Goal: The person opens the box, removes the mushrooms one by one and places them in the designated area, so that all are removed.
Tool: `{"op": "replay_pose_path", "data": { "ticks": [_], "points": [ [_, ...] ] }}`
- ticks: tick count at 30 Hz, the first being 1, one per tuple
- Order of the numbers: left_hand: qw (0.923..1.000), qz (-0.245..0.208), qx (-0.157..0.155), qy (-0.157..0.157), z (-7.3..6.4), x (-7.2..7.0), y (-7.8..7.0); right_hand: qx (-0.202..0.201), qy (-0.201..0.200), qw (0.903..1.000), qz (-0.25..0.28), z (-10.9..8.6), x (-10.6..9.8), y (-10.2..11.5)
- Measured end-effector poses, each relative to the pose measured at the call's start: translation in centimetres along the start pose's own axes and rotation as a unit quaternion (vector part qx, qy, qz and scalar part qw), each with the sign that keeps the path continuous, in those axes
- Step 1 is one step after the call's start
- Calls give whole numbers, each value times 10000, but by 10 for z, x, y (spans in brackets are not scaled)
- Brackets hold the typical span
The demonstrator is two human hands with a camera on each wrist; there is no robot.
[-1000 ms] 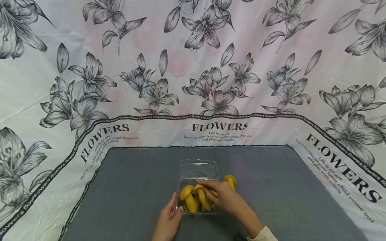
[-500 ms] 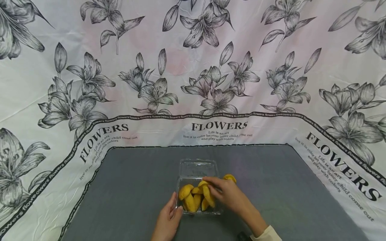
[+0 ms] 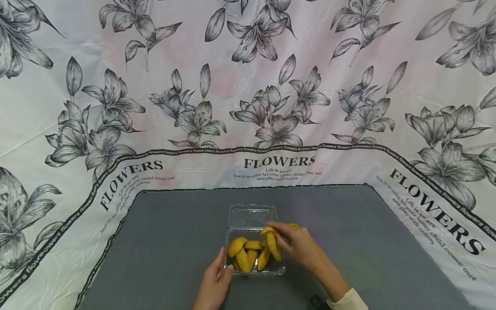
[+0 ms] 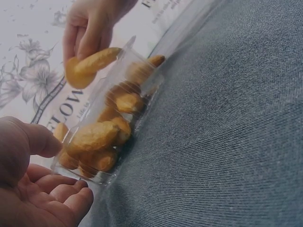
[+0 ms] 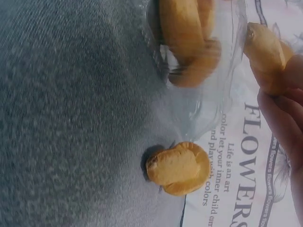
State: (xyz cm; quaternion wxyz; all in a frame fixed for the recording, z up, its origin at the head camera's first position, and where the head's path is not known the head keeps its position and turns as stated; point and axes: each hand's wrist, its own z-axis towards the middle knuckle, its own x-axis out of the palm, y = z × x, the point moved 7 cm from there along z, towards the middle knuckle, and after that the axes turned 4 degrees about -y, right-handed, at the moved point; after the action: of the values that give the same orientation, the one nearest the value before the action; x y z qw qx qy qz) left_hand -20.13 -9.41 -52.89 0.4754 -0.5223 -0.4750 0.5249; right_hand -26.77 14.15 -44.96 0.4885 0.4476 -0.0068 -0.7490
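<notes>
A clear plastic container (image 3: 282, 271) with its lid hinged back holds several yellow mushrooms (image 3: 241, 254). My left hand (image 3: 214, 277) grips its left side, thumb and fingers around the near corner. Over the right part of the container, my right hand (image 3: 301, 245) pinches a yellow mushroom (image 3: 273, 246) between thumb and fingers, cap upward and stem hanging down. The left wrist view shows this held mushroom (image 4: 90, 66) above the container's rim, away from the others. Another mushroom (image 5: 177, 168) lies on the table beside the container, mostly hidden behind my right hand in the head view.
The transparent lid (image 3: 253, 215) lies behind the container. A grey cloth surface (image 3: 174, 228) covers the table. White fabric with printed flowers (image 3: 271, 107) rises at the back and both sides. A dark object (image 3: 317, 301) sits by the right sleeve.
My right hand has moved right and slightly away, drawing one mushroom up from among the others. Mushrooms inside the container have shifted a little. My left hand stays at the container's left side.
</notes>
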Motion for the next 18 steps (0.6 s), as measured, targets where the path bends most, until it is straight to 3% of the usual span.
{"op": "replay_pose_path", "data": {
  "ticks": [9, 18],
  "points": [
    [9999, 38, -132, -34, 0, -1, 0, -106, -193, 9995, 236, -3, -10, -6],
    [10000, 24, -15, 18, 0, 0, -1, 68, -346, 9991, -250, -8, -21, -17]
  ]
}}
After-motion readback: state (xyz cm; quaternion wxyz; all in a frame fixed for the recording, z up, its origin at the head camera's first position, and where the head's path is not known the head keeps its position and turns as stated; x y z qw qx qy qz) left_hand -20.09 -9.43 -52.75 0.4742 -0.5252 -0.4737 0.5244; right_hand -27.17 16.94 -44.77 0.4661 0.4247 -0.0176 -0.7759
